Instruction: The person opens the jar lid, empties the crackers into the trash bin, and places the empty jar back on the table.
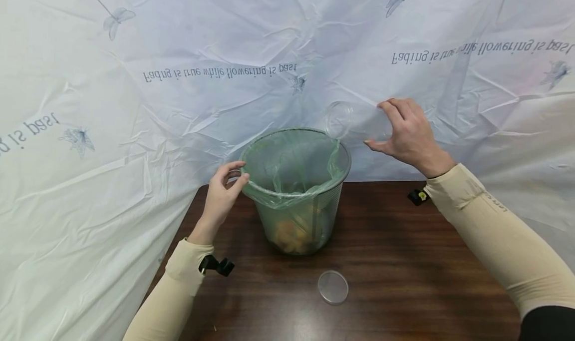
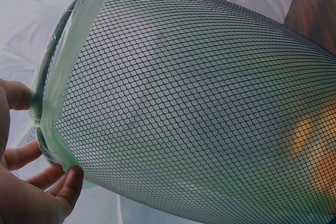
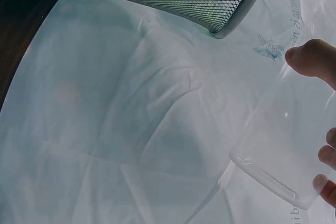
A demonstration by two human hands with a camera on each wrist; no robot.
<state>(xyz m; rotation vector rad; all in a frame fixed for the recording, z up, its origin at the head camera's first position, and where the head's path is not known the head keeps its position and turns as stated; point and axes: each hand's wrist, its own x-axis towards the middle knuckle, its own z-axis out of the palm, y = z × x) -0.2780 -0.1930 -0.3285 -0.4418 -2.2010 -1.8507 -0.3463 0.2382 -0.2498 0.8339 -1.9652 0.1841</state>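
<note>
A mesh wastebasket (image 1: pixel 330 213) lined with a thin green plastic bag (image 1: pixel 269 199) stands upright on the table. My left hand (image 1: pixel 223 190) grips its left rim, and in the left wrist view the fingers and thumb pinch the folded bag edge over that rim. Tilted on its side, a clear plastic jar (image 1: pixel 359 121) is held by its base end in my right hand (image 1: pixel 411 134). The jar's mouth points left, over the basket's back right rim. Orange and yellow contents (image 2: pixel 315 156) show blurred through the mesh low in the basket.
A round clear lid (image 1: pixel 333 287) lies on the dark wooden table (image 1: pixel 404 261) in front of the basket. White printed sheeting (image 1: pixel 215 26) hangs behind the basket and along both sides. Each wrist wears a small black camera mount.
</note>
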